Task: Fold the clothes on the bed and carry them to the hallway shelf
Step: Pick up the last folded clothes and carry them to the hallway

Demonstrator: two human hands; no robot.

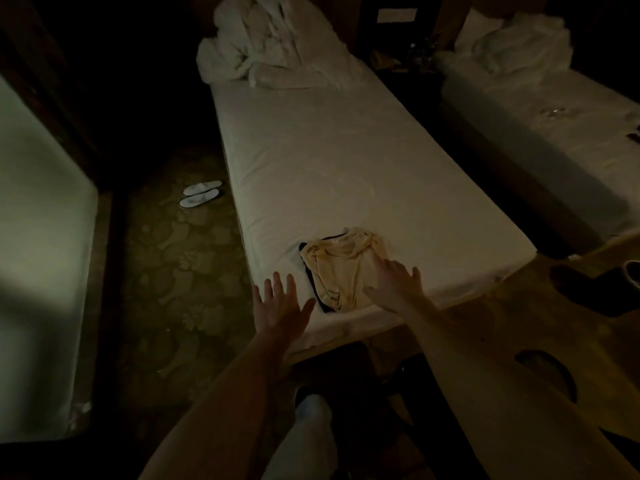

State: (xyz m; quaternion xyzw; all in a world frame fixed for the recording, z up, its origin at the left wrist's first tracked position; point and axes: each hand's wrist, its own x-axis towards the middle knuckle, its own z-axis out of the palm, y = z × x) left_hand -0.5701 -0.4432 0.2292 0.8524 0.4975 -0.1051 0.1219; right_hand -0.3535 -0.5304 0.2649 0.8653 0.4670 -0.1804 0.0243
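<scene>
We see the right hand (394, 284) flat on folded clothes (341, 268), seemingly pressing; the left hand (280, 303) hovers, fingers spread.

A dark garment (313, 285) is lying mostly hidden under the folded yellow top (343, 268); only a thin edge is peeking out, so type can't be told. The right hand (394, 284) is covering the top's near-right corner. Both forearms are running off the bottom edge. The second bed (540, 126) is getting cut off at the right edge, w/ a small shiny item (554, 111) on it too blurred to identify. A cup-like thing (633, 271) is half cropped at far right. Dark clutter (412, 55) btwn the beds is too dim to make out. The pale surface (38, 254) at left is being cropped, unclear what it is.
</scene>
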